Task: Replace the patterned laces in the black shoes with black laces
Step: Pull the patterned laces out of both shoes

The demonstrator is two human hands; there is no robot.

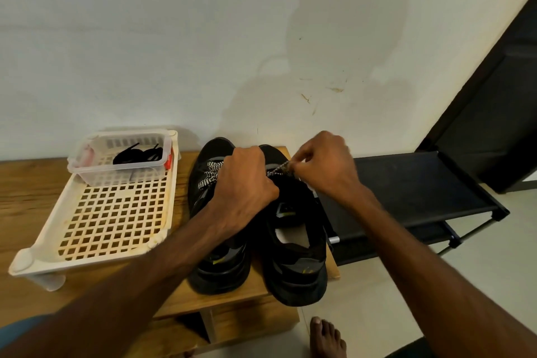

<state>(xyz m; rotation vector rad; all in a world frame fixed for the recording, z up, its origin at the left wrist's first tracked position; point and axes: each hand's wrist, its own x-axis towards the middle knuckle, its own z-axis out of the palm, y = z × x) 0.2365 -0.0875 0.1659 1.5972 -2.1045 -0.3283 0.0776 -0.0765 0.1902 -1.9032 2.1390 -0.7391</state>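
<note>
Two black shoes stand side by side on a wooden table [32, 197], heels toward me. The left shoe [216, 270] still carries a black-and-white patterned lace [210, 176]. My left hand [245, 183] lies over the front of the right shoe [296, 264], its fingers curled down onto the upper. My right hand [325, 164] pinches the right shoe's patterned lace [280, 168], which runs taut between both hands. Black laces [138, 152] lie coiled in a small clear basket [87, 167].
The clear basket sits at the far end of a cream perforated tray [113, 221] left of the shoes. A black fabric rack [412, 192] stands to the right, against the white wall. My bare foot [327, 337] is on the pale floor below the table edge.
</note>
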